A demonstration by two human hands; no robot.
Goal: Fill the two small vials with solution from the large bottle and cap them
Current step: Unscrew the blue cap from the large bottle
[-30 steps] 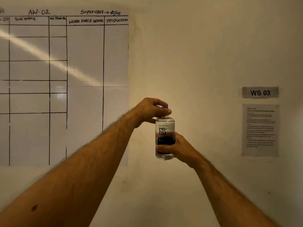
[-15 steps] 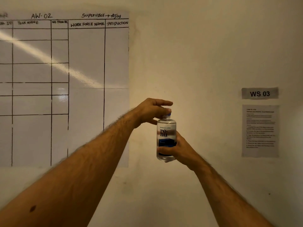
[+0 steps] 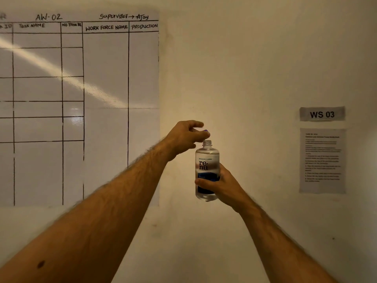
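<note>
— So, starting at the left, what hangs on the wall?

— A white ruled whiteboard chart (image 3: 81,103) with hand-written black headings, "AW-02", "WORK FORCE NAME" and "PRODUCTION" among them. A streak of light runs across it.

— And the hands?

— Both are raised in front of the pale wall. The left hand (image 3: 186,136) hovers just above and to the left of the bottle's mouth, fingers curled, pinching a small blue screw cap (image 3: 205,131) of which only a sliver shows at the fingertips. The cap is off and apart from the threaded neck.

— Where is the bottle?

— The large clear plastic bottle with the dark blue "renu" label (image 3: 207,166) stands upright in mid-air, gripped round its lower half by the right hand (image 3: 221,185), thumb across the front of the label. Its neck is open. Clear liquid fills much of it.

— Further right?

— A grey "WS 03" sign (image 3: 322,113), and just below it a printed paper instruction sheet (image 3: 322,160); its text is too small to read.
</note>
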